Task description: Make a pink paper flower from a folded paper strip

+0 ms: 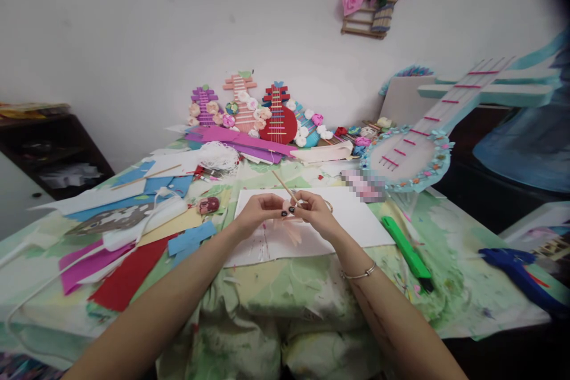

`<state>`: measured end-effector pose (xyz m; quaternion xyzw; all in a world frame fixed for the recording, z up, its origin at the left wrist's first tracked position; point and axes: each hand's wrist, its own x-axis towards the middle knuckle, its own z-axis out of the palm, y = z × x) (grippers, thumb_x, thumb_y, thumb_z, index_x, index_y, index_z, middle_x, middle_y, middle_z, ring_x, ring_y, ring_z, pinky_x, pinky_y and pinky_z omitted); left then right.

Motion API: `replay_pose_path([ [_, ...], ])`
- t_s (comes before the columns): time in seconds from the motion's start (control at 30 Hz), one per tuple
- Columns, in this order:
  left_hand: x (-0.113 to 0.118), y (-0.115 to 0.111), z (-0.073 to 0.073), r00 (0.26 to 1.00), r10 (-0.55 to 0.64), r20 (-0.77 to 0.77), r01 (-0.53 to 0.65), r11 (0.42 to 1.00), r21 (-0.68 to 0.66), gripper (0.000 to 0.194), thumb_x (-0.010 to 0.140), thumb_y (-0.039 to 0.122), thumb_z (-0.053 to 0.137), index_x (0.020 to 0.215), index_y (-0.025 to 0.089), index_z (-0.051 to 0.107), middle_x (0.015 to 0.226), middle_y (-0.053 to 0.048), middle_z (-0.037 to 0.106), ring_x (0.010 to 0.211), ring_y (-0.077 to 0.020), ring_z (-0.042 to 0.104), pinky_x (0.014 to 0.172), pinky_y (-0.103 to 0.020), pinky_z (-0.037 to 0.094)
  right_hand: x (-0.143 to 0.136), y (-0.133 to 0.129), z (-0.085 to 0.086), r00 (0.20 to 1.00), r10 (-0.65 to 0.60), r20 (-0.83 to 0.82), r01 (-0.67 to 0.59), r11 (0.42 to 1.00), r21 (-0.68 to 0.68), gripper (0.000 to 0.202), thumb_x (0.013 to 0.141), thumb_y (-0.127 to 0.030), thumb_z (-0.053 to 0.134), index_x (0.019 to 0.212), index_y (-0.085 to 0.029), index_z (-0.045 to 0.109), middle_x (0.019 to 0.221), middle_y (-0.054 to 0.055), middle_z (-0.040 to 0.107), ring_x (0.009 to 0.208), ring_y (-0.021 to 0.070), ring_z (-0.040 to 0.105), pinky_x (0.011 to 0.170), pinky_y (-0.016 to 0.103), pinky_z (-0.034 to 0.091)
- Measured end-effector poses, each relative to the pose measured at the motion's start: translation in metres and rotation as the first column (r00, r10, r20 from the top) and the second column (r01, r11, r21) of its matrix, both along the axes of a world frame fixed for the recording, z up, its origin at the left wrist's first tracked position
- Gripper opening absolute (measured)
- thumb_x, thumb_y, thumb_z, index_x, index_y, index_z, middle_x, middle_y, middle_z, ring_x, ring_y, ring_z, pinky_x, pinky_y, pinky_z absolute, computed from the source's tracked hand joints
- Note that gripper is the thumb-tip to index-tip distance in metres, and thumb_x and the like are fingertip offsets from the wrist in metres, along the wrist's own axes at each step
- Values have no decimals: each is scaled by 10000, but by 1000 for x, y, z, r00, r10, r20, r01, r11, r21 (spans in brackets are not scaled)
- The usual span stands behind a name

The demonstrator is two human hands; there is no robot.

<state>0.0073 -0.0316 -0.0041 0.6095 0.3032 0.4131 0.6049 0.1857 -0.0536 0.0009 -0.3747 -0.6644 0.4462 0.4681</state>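
Note:
Above a white sheet of paper (356,222), my left hand (262,211) and my right hand (315,214) are close together. The left fingertips pinch a small piece of peach-coloured paper (293,231), part of it hidden by the fingers. A thin wooden stick (282,181) slants up from the fingers of my right hand, which are closed on it near the peach piece. A tan ring-shaped object (329,206) shows partly behind the right hand. Several small pink and dark marks or scraps lie on the sheet.
A green utility knife (406,249) and blue glue gun (516,267) lie to the right, below a large pale-blue craft lute (414,148). Red felt (136,270) and a white power strip (162,219) with its cord are left. Small decorated lutes (278,122) stand behind.

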Motion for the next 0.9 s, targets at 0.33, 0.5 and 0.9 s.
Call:
replay_pose_path([
  [0.33,2,-1,-1,974,116,-194,-106,993,60,277,561,282,762,690,110,587,601,-16,630,562,-139,598,549,-231,432,1,9,-11,991,-78,104,72,995,65,166,718,-317,599,731,-170,523,649,-30,514,557,82,461,521,197,352],
  [0.5,2,1,-4,965,71,-254,-40,992,122,224,588,269,734,666,99,610,641,-30,619,611,-148,596,582,-242,446,1,10,-12,979,-108,173,96,993,76,160,706,-319,596,721,-174,528,648,-26,522,572,93,458,529,206,361],
  [0.9,0,5,-7,982,89,-168,-68,990,126,227,618,286,725,668,101,603,671,-45,640,604,-170,627,587,-264,469,1,9,-12,966,-133,220,125,991,50,265,655,-362,650,821,-175,562,630,-40,519,490,67,397,464,189,293],
])
